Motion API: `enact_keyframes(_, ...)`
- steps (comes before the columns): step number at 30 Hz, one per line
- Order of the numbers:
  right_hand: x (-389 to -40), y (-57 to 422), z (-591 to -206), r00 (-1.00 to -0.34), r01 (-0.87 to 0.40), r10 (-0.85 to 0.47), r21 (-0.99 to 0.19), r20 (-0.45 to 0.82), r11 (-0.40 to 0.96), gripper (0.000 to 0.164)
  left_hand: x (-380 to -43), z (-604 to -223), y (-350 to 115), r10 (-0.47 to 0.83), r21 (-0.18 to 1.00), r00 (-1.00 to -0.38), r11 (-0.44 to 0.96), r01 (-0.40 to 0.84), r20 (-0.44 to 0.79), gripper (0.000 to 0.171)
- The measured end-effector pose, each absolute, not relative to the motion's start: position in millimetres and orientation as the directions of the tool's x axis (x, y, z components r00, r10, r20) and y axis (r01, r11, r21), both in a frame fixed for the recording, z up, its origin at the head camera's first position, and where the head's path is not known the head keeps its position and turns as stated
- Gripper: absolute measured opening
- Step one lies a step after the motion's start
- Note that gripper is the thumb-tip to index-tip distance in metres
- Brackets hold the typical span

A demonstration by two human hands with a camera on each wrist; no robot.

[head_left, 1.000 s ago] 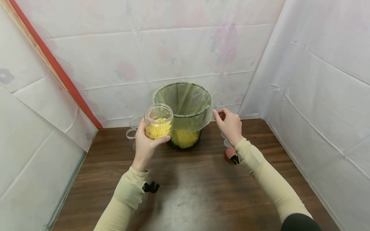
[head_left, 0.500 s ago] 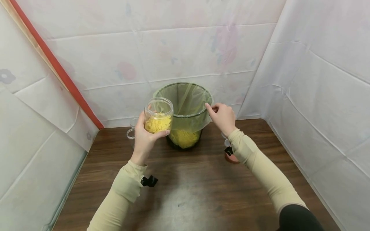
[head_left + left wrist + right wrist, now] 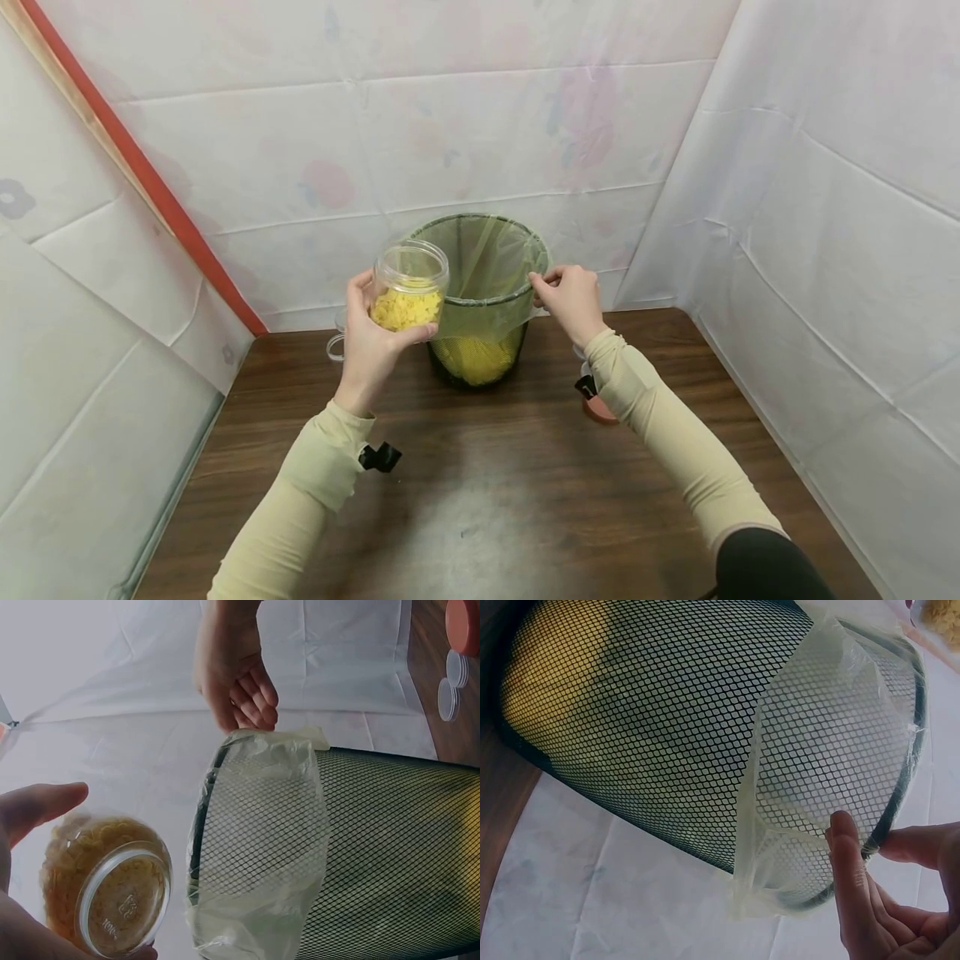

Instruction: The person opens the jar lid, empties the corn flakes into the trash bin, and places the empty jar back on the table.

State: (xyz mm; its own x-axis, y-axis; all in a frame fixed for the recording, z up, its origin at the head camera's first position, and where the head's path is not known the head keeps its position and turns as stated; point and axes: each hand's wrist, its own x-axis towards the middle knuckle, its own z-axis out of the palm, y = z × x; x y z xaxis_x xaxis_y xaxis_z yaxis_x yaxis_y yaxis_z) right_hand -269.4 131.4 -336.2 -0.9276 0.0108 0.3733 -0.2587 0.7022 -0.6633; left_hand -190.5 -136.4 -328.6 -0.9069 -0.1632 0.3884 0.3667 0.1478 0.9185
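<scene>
My left hand [image 3: 367, 346] grips a clear plastic jar [image 3: 411, 279] round its side. The jar has no lid on and is partly filled with yellow flakes [image 3: 405, 310]. It is held up at the left of a dark mesh trash can [image 3: 517, 350], overlapping its rim in the head view. A thin, pale green bag [image 3: 810, 750] lines the can and folds down over its rim. At the can's right side, my right hand [image 3: 572, 300] pinches the lined rim, thumb at the top edge and fingers against the outside. Yellow material shows through the can's lower mesh.
Another clear container [image 3: 337, 347] stands behind my left hand. Clear round lids [image 3: 448, 701] and a reddish-brown round object [image 3: 600, 410] lie on the dark wooden table [image 3: 480, 500] at the right. Pale sheeting [image 3: 480, 133] encloses the back and sides.
My left hand has raised the jar a little. My right hand has moved left, from beside the bag's overhang to the trash can's rim.
</scene>
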Motion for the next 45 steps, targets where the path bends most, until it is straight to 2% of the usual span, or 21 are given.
enact_keyframes(12, -270.5, 130.1, -338.0, -0.937, -0.28, -0.006, -0.741, 0.35, 0.61, 0.029, -199.1, -317.0, -145.6, -0.154, 0.908, -0.914, 0.26, 0.329, 0.375, 0.088)
enact_keyframes(20, -271.6, 129.9, -338.9, -0.95, -0.242, 0.03, -0.796, 0.31, 0.555, 0.028, -206.2, -312.1, -146.8, -0.152, 0.908, -0.913, 0.256, 0.333, 0.378, 0.085)
enact_keyframes(27, -271.2, 129.0, -339.1, -0.964, -0.216, 0.033, -0.846, 0.265, 0.488, 0.027, -210.0, -310.7, -148.9, -0.174, 0.898, -0.911, 0.314, 0.308, 0.373, 0.087)
enact_keyframes(32, -272.4, 129.2, -341.2, -0.963, -0.207, 0.051, -0.848, 0.265, 0.489, 0.026, -212.8, -306.5, -148.6, -0.168, 0.903, -0.919, 0.315, 0.293, 0.357, 0.091)
enact_keyframes(45, -273.1, 128.3, -341.7, -0.961, -0.207, 0.058, -0.845, 0.27, 0.493, 0.028, -220.4, -307.0, -146.3, -0.209, 0.91, -0.916, 0.319, 0.267, 0.342, 0.09)
